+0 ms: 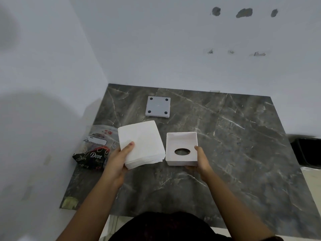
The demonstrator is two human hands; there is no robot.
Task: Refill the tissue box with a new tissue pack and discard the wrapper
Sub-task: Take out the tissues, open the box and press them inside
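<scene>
My left hand (119, 158) grips a thick stack of white tissues (142, 141) by its near left corner, thumb on top, just above the dark marble table. My right hand (199, 162) holds the white square tissue box (181, 141) at its near right corner. The box lies upside down with its open side up, and its oval slot shows through the floor. The stack and the box sit side by side, a narrow gap between them. The box's grey base plate (158, 108), with dark round feet at its corners, lies apart at the back. The empty wrapper (93, 150), dark with "Dove" lettering, lies crumpled at the table's left edge.
The marble table (234, 153) stands in a corner, with white walls at the left and the back. A dark object (307, 152) sits beyond the table's right edge. The table's near edge runs just in front of my body.
</scene>
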